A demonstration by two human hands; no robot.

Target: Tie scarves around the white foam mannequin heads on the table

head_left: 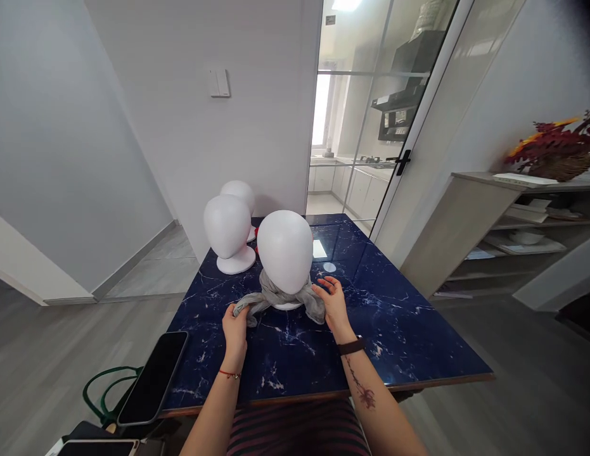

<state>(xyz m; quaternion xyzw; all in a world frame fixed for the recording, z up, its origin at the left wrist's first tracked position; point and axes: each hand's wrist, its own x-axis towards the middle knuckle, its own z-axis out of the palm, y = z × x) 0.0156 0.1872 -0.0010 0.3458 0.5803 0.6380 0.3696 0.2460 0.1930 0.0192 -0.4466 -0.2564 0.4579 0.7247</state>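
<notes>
Scarf point(272, 294) rings near head point(285, 250) low; left hand point(234, 328) pinches one end, seemingly for control; right hand point(336, 307) touches, grip unclear.

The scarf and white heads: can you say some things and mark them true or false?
1. The scarf goes around the neck of the nearest white head. True.
2. The scarf is bright red. False: it is gray.
3. The left hand holds part of the scarf. True.
4. Only one white head is here. False: two more white heads stand farther back.
5. They stand on grass. False: on a dark blue tabletop.
</notes>
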